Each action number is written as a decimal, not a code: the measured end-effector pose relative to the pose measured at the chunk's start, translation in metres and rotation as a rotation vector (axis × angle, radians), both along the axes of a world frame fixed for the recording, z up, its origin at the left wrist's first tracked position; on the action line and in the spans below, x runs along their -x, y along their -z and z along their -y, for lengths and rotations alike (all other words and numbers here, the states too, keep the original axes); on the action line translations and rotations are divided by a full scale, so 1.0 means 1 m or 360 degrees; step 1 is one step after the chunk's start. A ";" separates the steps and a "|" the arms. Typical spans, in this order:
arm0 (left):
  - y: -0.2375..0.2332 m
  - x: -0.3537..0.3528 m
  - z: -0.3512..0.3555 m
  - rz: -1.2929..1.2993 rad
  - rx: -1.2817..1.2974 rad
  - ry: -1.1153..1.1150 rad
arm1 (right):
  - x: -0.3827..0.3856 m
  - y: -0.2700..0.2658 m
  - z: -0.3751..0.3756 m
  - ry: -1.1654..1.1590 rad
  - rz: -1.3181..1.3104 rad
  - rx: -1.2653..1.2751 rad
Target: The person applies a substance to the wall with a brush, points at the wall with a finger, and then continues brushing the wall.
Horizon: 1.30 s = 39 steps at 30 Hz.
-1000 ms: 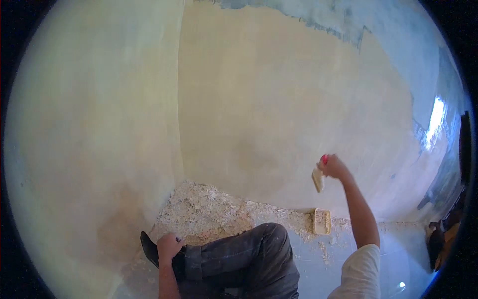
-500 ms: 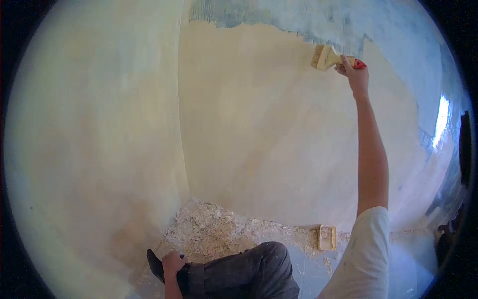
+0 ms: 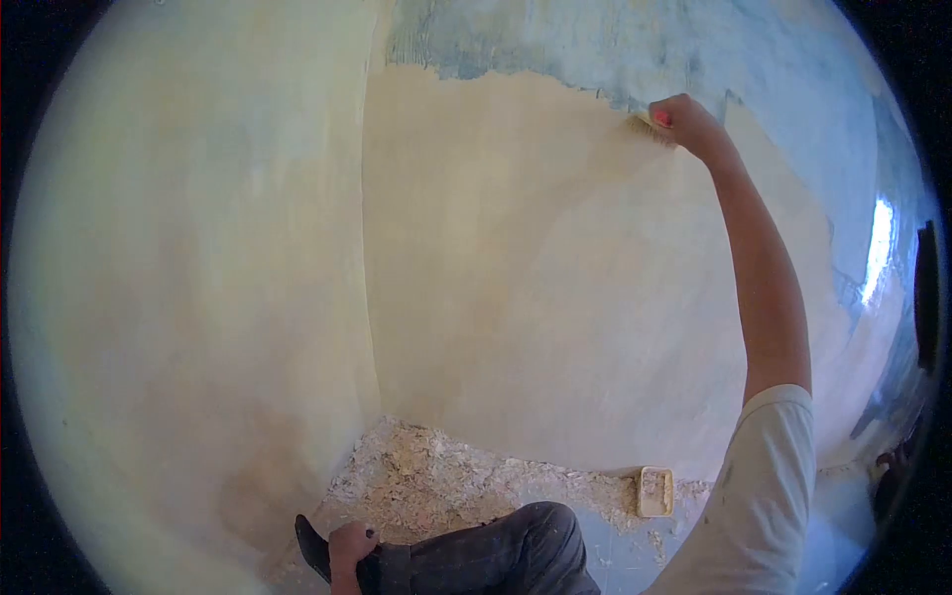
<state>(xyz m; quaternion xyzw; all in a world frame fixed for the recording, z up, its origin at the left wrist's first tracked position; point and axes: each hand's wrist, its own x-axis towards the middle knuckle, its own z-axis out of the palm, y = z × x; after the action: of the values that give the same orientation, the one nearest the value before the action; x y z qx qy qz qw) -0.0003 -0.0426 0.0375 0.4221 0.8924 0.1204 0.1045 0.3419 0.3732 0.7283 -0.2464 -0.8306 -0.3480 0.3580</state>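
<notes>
My right hand (image 3: 686,124) is raised high against the wall and grips a paintbrush (image 3: 647,123) with a red handle. Its bristles press on the wall just where the cream paint (image 3: 535,248) meets the bare blue-grey upper part (image 3: 595,40). My left hand (image 3: 350,544) rests closed on my bent knee in dark trousers (image 3: 486,560) at the bottom of the view, holding nothing that I can see.
A small cream-stained paint tray (image 3: 655,491) lies on the floor at the foot of the wall. Pale scrapings and debris (image 3: 436,481) cover the floor in the corner. The room corner (image 3: 369,297) runs vertically left of centre. Dark objects (image 3: 897,461) stand at the far right.
My right hand rose from low near the tray up to the paint's upper edge, then turned the brush so its bristles press on the wall. The left hand stayed on my knee.
</notes>
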 end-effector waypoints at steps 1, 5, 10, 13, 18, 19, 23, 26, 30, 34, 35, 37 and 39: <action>-0.001 0.002 0.003 0.0048 0.0002 0.0032 | 0.007 0.003 0.008 0.0010 0.0137 -0.0114; -0.003 0.001 0.006 0.0046 0.0039 -0.0068 | -0.012 0.065 0.031 -0.0602 -0.0141 -0.0271; -0.009 -0.004 0.012 -0.0024 -0.0053 0.0016 | -0.087 0.241 0.047 -0.0513 -0.0873 0.0205; -0.006 -0.005 0.013 0.0008 -0.0239 0.0063 | -0.154 0.379 0.063 -0.0472 -0.0583 0.0278; 0.019 0.008 0.004 -0.0157 -0.0228 0.0015 | -0.251 0.583 0.111 -0.0107 -0.1774 0.1321; 0.020 0.005 0.005 -0.0195 -0.0356 0.0019 | -0.265 0.621 0.120 -0.0146 -0.2199 0.1405; -0.019 -0.010 0.002 0.0059 -0.0191 -0.0016 | -0.296 0.695 0.157 0.0087 -0.2803 0.1681; -0.003 -0.007 0.004 -0.0031 -0.0255 0.0081 | -0.297 0.704 0.170 0.0114 -0.2926 0.1711; 0.002 -0.001 0.005 -0.0093 -0.0317 0.0153 | -0.266 0.647 0.131 -0.0256 -0.2731 0.1681; -0.004 -0.004 0.004 -0.0064 -0.0297 0.0217 | -0.202 0.562 0.097 -0.0854 -0.2790 0.1964; -0.004 -0.006 0.006 -0.0072 -0.0294 0.0211 | -0.186 0.553 0.089 -0.0865 -0.2630 0.1924; -0.004 -0.006 0.006 -0.0069 -0.0134 0.0148 | -0.149 0.530 0.079 -0.0979 -0.2551 0.2069; 0.004 -0.005 0.008 -0.0141 -0.0101 0.0140 | -0.112 0.501 0.078 -0.1124 -0.2594 0.2364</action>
<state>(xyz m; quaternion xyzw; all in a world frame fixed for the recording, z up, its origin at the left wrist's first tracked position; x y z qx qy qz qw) 0.0042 -0.0502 0.0335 0.4690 0.8725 0.1251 0.0566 0.4541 0.2953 0.2269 -0.3016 -0.3758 0.6072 0.6317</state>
